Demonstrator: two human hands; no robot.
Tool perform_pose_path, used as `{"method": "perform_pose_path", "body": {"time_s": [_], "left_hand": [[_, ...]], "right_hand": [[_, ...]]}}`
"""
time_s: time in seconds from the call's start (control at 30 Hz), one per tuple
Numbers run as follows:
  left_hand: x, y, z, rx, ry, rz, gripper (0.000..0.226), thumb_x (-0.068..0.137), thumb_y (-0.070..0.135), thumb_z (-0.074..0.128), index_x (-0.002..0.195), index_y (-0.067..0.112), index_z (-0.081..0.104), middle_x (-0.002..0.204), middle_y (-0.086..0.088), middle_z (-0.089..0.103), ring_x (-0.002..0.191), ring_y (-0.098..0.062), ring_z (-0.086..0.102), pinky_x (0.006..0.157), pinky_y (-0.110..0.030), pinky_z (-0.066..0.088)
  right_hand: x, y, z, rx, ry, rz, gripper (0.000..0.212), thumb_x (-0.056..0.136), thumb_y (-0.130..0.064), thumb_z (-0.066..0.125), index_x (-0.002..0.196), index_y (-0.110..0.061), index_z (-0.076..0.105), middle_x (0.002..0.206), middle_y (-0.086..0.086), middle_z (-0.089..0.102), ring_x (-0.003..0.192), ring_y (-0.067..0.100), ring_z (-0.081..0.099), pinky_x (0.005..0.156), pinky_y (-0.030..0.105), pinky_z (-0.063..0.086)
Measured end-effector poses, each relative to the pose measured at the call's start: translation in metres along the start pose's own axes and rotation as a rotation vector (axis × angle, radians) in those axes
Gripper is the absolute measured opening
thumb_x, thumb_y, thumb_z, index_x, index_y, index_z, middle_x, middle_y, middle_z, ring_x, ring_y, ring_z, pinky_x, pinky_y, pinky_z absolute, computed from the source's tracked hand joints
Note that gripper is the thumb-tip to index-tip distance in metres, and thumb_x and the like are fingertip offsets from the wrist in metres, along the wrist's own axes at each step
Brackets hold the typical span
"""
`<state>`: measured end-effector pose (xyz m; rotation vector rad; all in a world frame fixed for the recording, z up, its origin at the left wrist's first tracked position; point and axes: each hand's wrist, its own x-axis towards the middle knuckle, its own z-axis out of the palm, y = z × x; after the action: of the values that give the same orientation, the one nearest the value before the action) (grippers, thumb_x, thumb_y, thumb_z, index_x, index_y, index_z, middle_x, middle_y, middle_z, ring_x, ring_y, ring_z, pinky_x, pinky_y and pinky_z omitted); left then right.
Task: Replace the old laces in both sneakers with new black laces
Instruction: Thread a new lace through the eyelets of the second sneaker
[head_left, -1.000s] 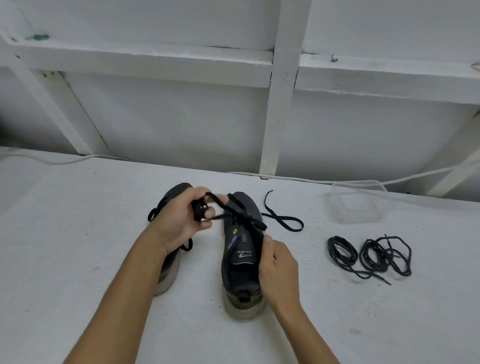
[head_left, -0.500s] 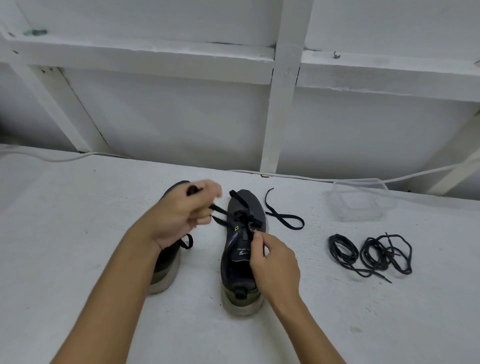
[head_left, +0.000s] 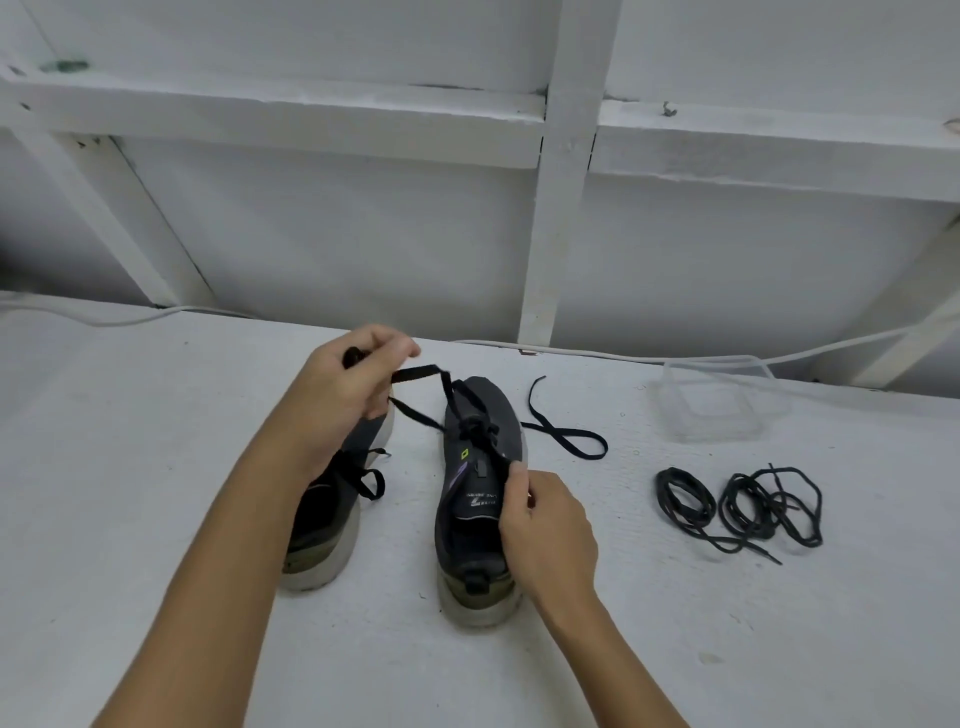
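We see two dark sneakers on a white table (head_left: 130, 519), toes pointing to 12 o'clock. The right sneaker (head_left: 475, 525) sits near the centre, the left sneaker (head_left: 324, 525) just beside it at 9 o'clock, partly hidden behind the left forearm.

Our left hand (head_left: 343, 384) is raised above the toe of the left sneaker, its fingers curled round a bunch of flat black lace (head_left: 415, 373). Two strands of that lace run taut from the fist toward 4 o'clock and into the eyelets of the right sneaker. Our right hand (head_left: 545, 525) rests against the right sneaker's 3 o'clock side, thumb and forefinger pinching at the lace by the upper eyelets; we cannot tell exactly which strand they grip.

The same lace's far end (head_left: 566, 436) lies looped on the table at 2 o'clock from the right sneaker. The left sneaker has its own black lace, with a loop hanging at its side.

Well apart at 3 o'clock lie two coiled lace bundles (head_left: 737, 506), touching each other. Beyond them, toward 12 o'clock, stands a clear plastic box (head_left: 722, 410). A white cable (head_left: 597, 355) runs along the table's far edge, below the white frame (head_left: 561, 218).
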<state>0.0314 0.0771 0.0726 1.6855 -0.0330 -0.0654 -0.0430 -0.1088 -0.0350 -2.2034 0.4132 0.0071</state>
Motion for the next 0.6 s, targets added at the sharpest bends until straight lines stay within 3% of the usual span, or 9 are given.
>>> {"method": "perform_pose_path", "body": {"time_s": [0.07,0.13,0.17,0.33,0.4,0.47,0.5,0.53,0.6], "left_hand": [[0.0,-0.008,0.004,0.205,0.052,-0.005,0.018,0.099,0.027,0.059,0.087,0.019,0.069,0.054,0.011,0.039,0.048,-0.008,0.033,0.054,-0.024,0.029],[-0.002,-0.012,0.012,0.203,0.021,-0.03,0.018,0.099,0.029,0.058,0.088,0.02,0.069,0.055,0.008,0.037,0.048,-0.01,0.031,0.05,-0.021,0.029],[-0.003,-0.011,0.016,0.141,-0.015,-0.038,0.018,0.1,0.027,0.057,0.088,0.02,0.069,0.056,0.005,0.033,0.048,-0.011,0.027,0.049,-0.022,0.027],[0.001,0.016,0.034,-0.187,-0.219,0.041,0.016,0.099,0.023,0.057,0.087,0.015,0.065,0.056,0.0,0.027,0.047,-0.009,0.022,0.051,-0.024,0.018],[0.008,0.031,0.039,-0.226,-0.286,0.092,0.014,0.095,0.025,0.055,0.089,0.014,0.063,0.054,0.003,0.032,0.047,-0.008,0.026,0.053,-0.027,0.017],[0.018,0.039,0.04,-0.192,-0.274,0.146,0.015,0.094,0.026,0.053,0.092,0.015,0.064,0.058,0.004,0.043,0.049,-0.008,0.032,0.052,-0.024,0.022],[0.025,0.04,0.038,-0.115,-0.224,0.178,0.015,0.095,0.027,0.055,0.096,0.017,0.066,0.065,0.004,0.051,0.052,-0.009,0.039,0.053,-0.023,0.029],[0.033,0.036,0.036,0.025,-0.152,0.205,0.016,0.096,0.031,0.056,0.103,0.022,0.067,0.078,0.006,0.06,0.061,-0.009,0.049,0.058,-0.024,0.038],[0.046,0.017,0.03,0.439,0.029,0.207,0.029,0.097,0.043,0.058,0.124,0.033,0.061,0.118,0.009,0.062,0.099,-0.007,0.059,0.086,-0.028,0.048]], "right_hand": [[-0.001,0.0,-0.001,0.038,-0.013,-0.031,0.035,0.102,-0.051,0.039,0.072,-0.039,0.053,0.079,-0.015,0.054,0.075,0.006,0.052,0.066,0.026,0.039],[0.003,0.0,-0.004,0.074,-0.028,-0.086,0.021,0.1,-0.047,0.05,0.109,-0.04,0.068,0.102,-0.02,0.062,0.1,0.003,0.056,0.082,0.025,0.044],[0.008,-0.003,-0.006,0.083,-0.03,-0.125,0.026,0.099,-0.044,0.056,0.12,-0.036,0.068,0.11,-0.02,0.063,0.106,0.002,0.056,0.087,0.024,0.044],[0.046,-0.029,-0.011,-0.001,-0.08,-0.336,0.05,0.091,-0.041,0.066,0.14,-0.035,0.056,0.116,-0.013,0.06,0.101,0.004,0.057,0.091,0.028,0.05],[0.06,-0.041,-0.016,0.046,-0.174,-0.389,0.044,0.093,-0.035,0.067,0.136,-0.035,0.059,0.107,-0.019,0.062,0.087,-0.002,0.058,0.08,0.019,0.046],[0.069,-0.054,-0.026,0.197,-0.283,-0.347,0.016,0.099,-0.026,0.062,0.11,-0.024,0.073,0.083,-0.017,0.07,0.066,-0.003,0.057,0.066,0.014,0.043],[0.074,-0.058,-0.03,0.29,-0.299,-0.303,0.017,0.102,-0.024,0.057,0.099,-0.017,0.072,0.078,-0.011,0.073,0.06,0.0,0.056,0.062,0.015,0.043],[0.078,-0.059,-0.034,0.374,-0.283,-0.241,0.025,0.104,-0.025,0.051,0.092,-0.013,0.069,0.08,-0.003,0.076,0.058,0.005,0.055,0.06,0.018,0.044],[0.087,-0.055,-0.044,0.52,-0.182,-0.071,0.034,0.108,-0.032,0.043,0.091,-0.014,0.066,0.086,0.005,0.076,0.054,0.01,0.053,0.055,0.023,0.041]]}}
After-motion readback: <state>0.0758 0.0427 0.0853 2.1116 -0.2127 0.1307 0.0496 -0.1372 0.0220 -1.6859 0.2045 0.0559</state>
